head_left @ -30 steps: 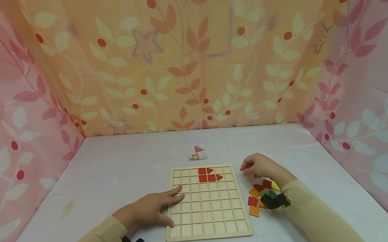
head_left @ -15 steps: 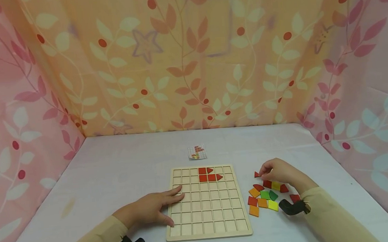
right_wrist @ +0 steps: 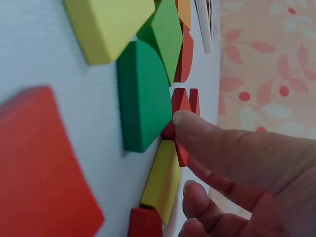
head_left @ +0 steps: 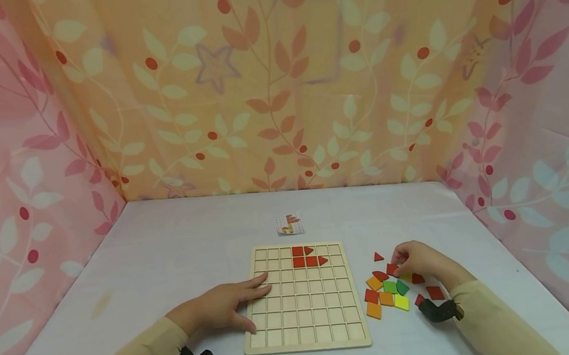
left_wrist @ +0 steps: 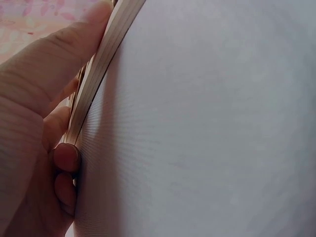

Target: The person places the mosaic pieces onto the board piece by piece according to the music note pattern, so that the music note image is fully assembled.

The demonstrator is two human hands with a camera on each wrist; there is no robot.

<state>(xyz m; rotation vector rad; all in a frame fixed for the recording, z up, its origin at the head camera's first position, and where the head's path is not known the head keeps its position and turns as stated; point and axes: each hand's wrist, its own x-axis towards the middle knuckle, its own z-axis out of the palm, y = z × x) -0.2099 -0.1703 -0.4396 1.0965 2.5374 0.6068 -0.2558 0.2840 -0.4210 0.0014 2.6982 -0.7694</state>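
A wooden grid board (head_left: 304, 304) lies on the table, holding red square and triangular blocks in its two far rows. My left hand (head_left: 219, 305) rests along its left edge, fingers spread over the rim; in the left wrist view the thumb (left_wrist: 59, 59) lies against the board's edge. Right of the board, my right hand (head_left: 424, 261) pinches a red square block (head_left: 391, 269) between thumb and index finger, still down among the loose pieces. A yellow block (right_wrist: 163, 182) and a green rounded block (right_wrist: 148, 98) sit close by the thumb in the right wrist view.
Several loose blocks surround the right hand, among them an orange square (head_left: 373, 310), a bright yellow square (head_left: 402, 302) and a lone red triangle (head_left: 378, 256). A small printed pattern card (head_left: 290, 223) lies beyond the board. Patterned curtains (head_left: 277, 89) enclose the table.
My right hand has moved from beside the board to the right and nearer, past a red triangle now lying alone, onto the red square block. The left hand has stayed put.
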